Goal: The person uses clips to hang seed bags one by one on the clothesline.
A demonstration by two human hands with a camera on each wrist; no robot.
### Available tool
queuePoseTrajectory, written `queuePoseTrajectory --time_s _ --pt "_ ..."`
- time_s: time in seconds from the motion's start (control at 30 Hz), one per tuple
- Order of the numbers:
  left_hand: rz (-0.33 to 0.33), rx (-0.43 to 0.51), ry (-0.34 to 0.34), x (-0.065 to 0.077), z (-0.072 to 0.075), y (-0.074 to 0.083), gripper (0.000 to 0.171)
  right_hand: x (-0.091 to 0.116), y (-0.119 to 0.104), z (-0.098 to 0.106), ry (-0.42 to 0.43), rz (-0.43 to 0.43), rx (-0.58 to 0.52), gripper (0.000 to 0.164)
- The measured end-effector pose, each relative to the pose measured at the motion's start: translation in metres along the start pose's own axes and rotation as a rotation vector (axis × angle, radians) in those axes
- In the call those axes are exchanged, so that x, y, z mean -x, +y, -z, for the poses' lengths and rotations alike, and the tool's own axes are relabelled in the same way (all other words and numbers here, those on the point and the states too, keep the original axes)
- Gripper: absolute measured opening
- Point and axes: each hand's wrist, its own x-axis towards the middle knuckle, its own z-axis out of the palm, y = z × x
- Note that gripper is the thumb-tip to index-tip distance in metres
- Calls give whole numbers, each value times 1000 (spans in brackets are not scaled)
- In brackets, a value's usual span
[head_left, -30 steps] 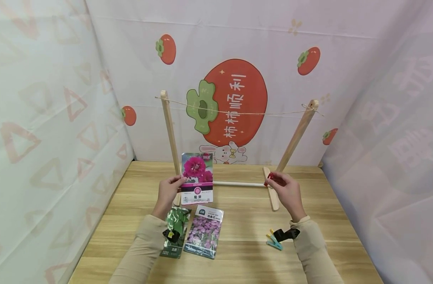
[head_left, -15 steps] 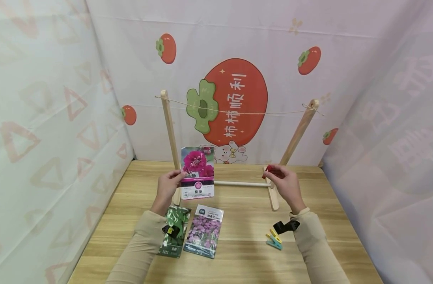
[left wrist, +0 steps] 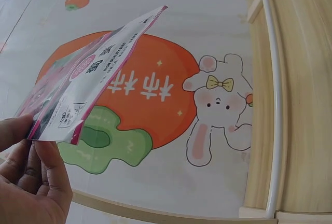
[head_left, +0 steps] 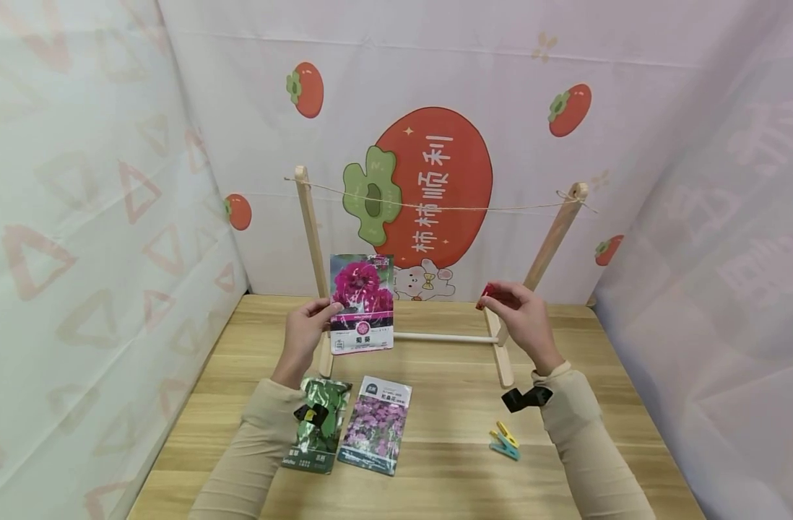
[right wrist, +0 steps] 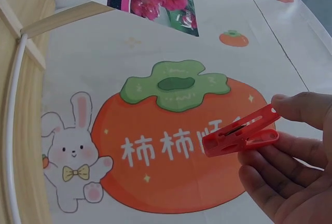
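With my left hand (head_left: 302,335) pinching the pink-flower packet (head_left: 362,303) below the string (head_left: 455,209) and my right (head_left: 529,318) pinching the red clip (head_left: 484,295), I seem to be preparing to hang it, which calls for lifting both.

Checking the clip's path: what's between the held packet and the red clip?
Head view: bare air between the packet and red clip; backdrop, table and white rod show behind.
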Motion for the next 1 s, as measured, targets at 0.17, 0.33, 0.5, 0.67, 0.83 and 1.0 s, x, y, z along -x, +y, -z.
queuePoseTrajectory --time_s 0.17,0.33,0.5,0.67,0.83,1.0 --pt "-25 4 2 -2 1 6 35 -6 -6 -1 -5 20 6 37" --pt "-40 16 11 -4 3 11 34 -13 -15 -5 -15 55 20 36" --pt "-67 25 26 -5 4 18 34 -22 -26 -13 -41 113 34 34" --pt "-81 42 39 -6 5 22 31 -32 -36 -20 -51 154 27 33" --pt "-114 54 43 -8 6 28 29 -43 -49 -18 -64 207 54 32" --pt "-157 54 46 -11 8 34 29 -56 -61 -16 -66 262 79 32"
